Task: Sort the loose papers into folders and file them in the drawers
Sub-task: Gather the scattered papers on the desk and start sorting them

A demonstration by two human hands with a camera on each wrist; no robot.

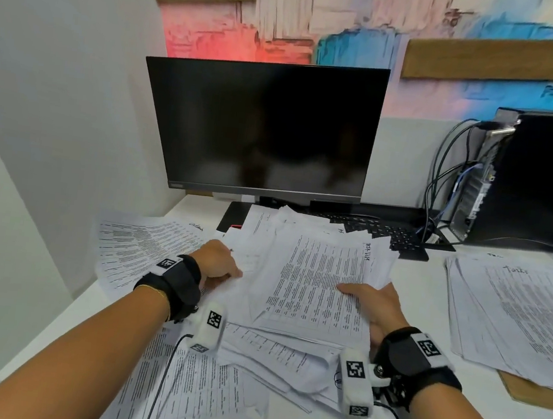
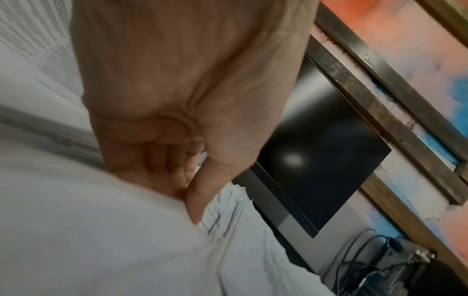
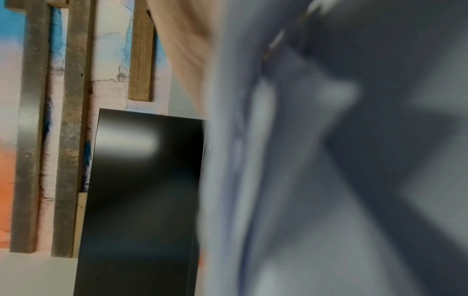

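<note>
A thick, untidy bundle of printed papers [image 1: 315, 282] lies in the middle of the white desk [image 1: 451, 418]. My left hand [image 1: 225, 267] grips its left edge, thumb on top and fingers curled beneath. In the left wrist view the left hand [image 2: 187, 180] pinches white sheets [image 2: 101, 230] between thumb and fingers. My right hand [image 1: 369, 304] holds the bundle's right side, thumb lying on the top printed page and fingers hidden under it. Blurred paper [image 3: 329, 180] fills most of the right wrist view, with only a strip of the right hand [image 3: 187, 50] showing.
More printed sheets lie at the left [image 1: 147, 246] and at the front [image 1: 196, 389]. A separate stack [image 1: 515, 312] sits at the right on a brown folder [image 1: 530, 393]. Behind stand a dark monitor [image 1: 267, 129], a keyboard [image 1: 386, 235] and a PC tower [image 1: 540, 180] with cables.
</note>
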